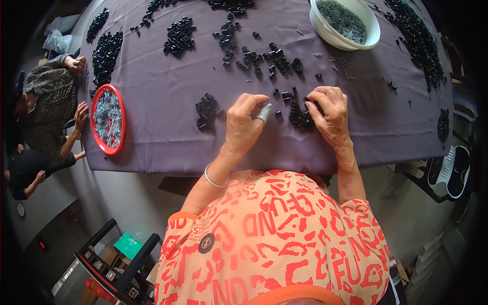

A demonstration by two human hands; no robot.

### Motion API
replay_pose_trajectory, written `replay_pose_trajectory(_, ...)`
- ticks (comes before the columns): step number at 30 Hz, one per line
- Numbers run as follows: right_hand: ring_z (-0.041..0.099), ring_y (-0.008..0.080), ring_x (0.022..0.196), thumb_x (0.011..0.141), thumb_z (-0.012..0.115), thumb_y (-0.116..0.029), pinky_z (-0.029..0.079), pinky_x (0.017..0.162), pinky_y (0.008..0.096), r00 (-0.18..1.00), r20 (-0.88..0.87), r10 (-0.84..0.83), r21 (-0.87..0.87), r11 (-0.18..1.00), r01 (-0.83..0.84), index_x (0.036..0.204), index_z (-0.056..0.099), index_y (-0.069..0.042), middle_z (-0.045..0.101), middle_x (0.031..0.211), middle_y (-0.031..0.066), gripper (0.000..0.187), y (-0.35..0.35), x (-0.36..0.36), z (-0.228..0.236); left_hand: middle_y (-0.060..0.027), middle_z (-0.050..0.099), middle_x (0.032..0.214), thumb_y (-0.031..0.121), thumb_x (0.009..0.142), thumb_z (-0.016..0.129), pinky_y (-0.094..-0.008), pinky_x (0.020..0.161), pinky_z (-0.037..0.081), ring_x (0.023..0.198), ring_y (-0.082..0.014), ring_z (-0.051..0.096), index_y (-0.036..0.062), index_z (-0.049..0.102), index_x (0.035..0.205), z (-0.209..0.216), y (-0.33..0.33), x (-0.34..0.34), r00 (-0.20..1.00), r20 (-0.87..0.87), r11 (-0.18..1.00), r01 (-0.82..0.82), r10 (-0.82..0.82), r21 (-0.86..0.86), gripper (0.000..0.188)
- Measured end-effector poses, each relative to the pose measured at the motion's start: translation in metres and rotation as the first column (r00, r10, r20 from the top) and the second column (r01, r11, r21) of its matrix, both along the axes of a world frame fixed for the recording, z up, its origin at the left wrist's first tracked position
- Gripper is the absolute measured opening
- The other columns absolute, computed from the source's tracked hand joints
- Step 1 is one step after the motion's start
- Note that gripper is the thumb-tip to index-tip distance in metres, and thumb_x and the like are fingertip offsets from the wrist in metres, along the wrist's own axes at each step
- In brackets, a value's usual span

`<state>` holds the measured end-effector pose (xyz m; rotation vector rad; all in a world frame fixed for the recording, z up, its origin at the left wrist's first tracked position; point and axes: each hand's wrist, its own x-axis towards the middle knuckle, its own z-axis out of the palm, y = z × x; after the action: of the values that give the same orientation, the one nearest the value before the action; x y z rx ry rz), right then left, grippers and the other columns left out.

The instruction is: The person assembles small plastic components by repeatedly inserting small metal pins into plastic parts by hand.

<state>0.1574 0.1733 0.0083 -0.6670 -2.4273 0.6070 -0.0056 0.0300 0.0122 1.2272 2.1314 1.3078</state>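
Note:
My left hand point(242, 123) is closed, thumb and index tip close together; whatever sits between them is too small to make out. A pale silvery wrap point(264, 113) covers its thumb. My right hand point(330, 116) pinches a small black plastic part point(306, 100) between thumb and fingers. Just below and between the hands lies a small heap of black plastic parts point(301, 120), with a few loose ones beside it. Another little heap of black parts point(207, 111) rests left of my left hand.
A white tub point(373, 38) of clear greyish pieces stands at the far right on the purple cloth-covered table point(162, 122). A red-rimmed basket point(121, 133) with similar pieces sits left. Black heaps point(179, 36) lie along the far side and edges. Other people point(51, 101) sit at the left.

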Motion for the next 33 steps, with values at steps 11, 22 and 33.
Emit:
replay_pose_trajectory(11, 0.056, 0.0239, 0.078, 0.078, 0.066, -0.002, 0.045, 0.071, 0.0361, 0.958, -0.005, -0.288, 0.055, 0.956, 0.288, 0.087, 0.064, -0.006, 0.059, 0.08, 0.0063, 0.01, 0.041, 0.004, 0.004, -0.0059, 0.058, 0.084, 0.005, 0.069, 0.071, -0.0369, 0.069, 0.048, 0.081, -0.0258, 0.057, 0.0092, 0.066, 0.086, -0.004, 0.032, -0.005, 0.934, -0.32, 0.987, 0.141, -0.158, -0.075, 0.018)
replay_pose_trajectory(22, 0.058, 0.0258, 0.078, 0.075, 0.069, -0.005, 0.045, 0.07, 0.0382, 0.937, -0.006, -0.349, 0.145, 0.927, 0.346, 0.084, 0.065, -0.008, 0.059, 0.078, 0.0052, 0.01, 0.068, -0.006, -0.007, -0.0025, 0.058, 0.088, -0.001, 0.069, 0.075, -0.0244, 0.056, 0.043, 0.065, -0.0108, 0.052, 0.0064, 0.066, 0.089, -0.007, 0.007, -0.012, 0.99, -0.105, 0.994, 0.1, -0.096, 0.033, 0.023)
replay_pose_trajectory(33, 0.057, 0.0215, 0.074, 0.08, 0.067, -0.005, 0.043, 0.069, 0.0353, 0.957, -0.025, -0.288, 0.145, 0.947, 0.288, 0.084, 0.062, -0.006, 0.062, 0.08, 0.0038, 0.006, 0.05, 0.01, -0.002, -0.0056, 0.06, 0.086, -0.003, 0.069, 0.071, -0.0283, 0.061, 0.047, 0.073, -0.0178, 0.059, 0.0058, 0.066, 0.086, -0.008, -0.024, -0.008, 0.997, -0.032, 0.997, -0.068, 0.069, 0.028, 0.02)
